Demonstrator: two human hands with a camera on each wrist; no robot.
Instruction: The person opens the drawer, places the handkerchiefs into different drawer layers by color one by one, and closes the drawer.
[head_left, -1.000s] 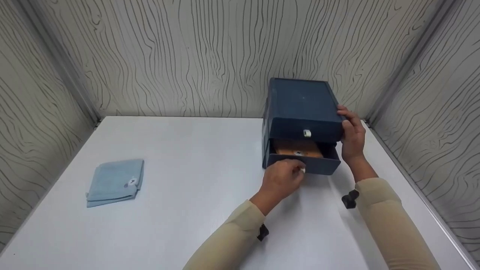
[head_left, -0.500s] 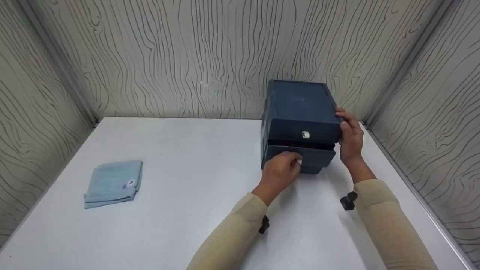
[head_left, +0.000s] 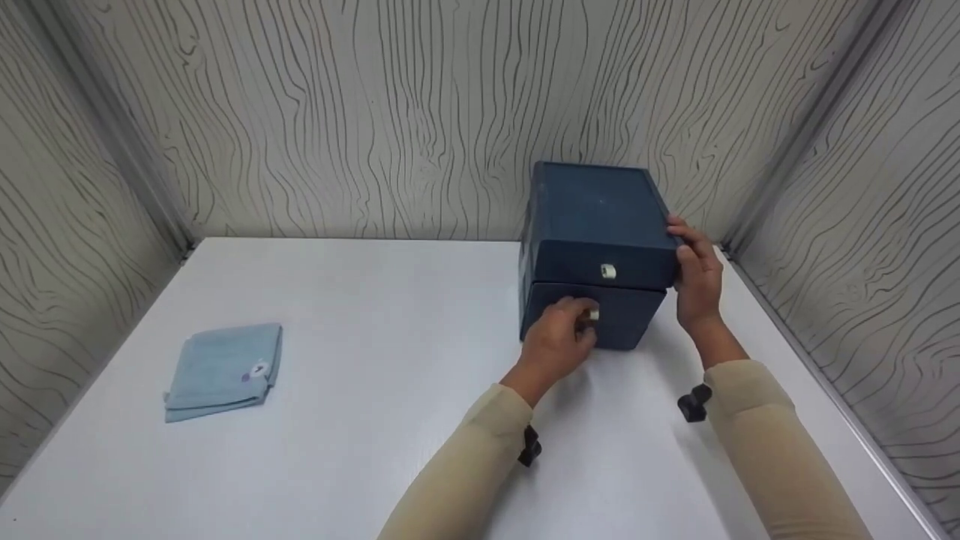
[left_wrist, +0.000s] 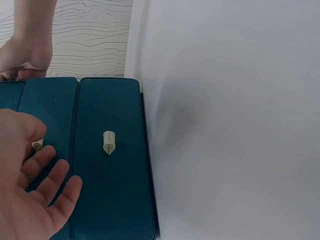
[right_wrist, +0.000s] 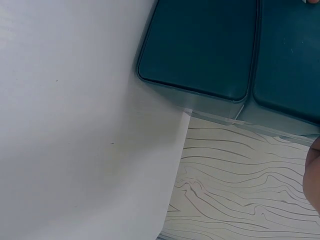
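Observation:
A dark blue drawer unit (head_left: 600, 202) stands at the back right of the white table, its stacked drawers each fronted with a small cream knob. My left hand (head_left: 555, 341) pinches the knob (left_wrist: 37, 145) of the middle drawer, its other fingers spread loosely in the left wrist view. That drawer front (head_left: 626, 315) sits flush with the unit. Below it, the bottom drawer (left_wrist: 110, 190) shows its own knob in the left wrist view. My right hand (head_left: 697, 274) rests against the unit's upper right side, fingers at the top edge; only a sliver of it shows in the right wrist view.
A folded light blue cloth (head_left: 225, 367) with a small animal-face patch lies on the left of the white table (head_left: 375, 360). Wood-grain patterned panels (head_left: 375, 112) rise behind the table and at both sides.
The middle drawer, partly out with an orange item inside, has slid back into the unit, hiding that item. My left hand moved inward with its knob. My right hand stayed against the side.

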